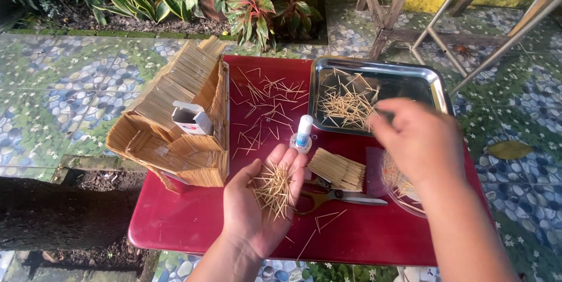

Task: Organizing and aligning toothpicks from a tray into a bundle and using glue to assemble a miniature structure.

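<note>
Left hand (pixel 260 203) lies open, palm up, cradling toothpicks (pixel 274 188); right hand (pixel 418 141) hovers by the tray (pixel 436 86) ahead, its grip unclear. Gathering seems underway. Adding more calls for a fine pinch. Scissors (pixel 342 196) lie between the hands.

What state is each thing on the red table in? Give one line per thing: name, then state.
Left hand: open, palm up, holding toothpicks.
Right hand: blurred, over the tray's edge.
Steel tray: holds a loose pile of sticks.
Stick house: standing, partly built.
Glue bottle: upright, capped.
Scissors: lying flat, closed.
Stick panel: lying flat.
</note>
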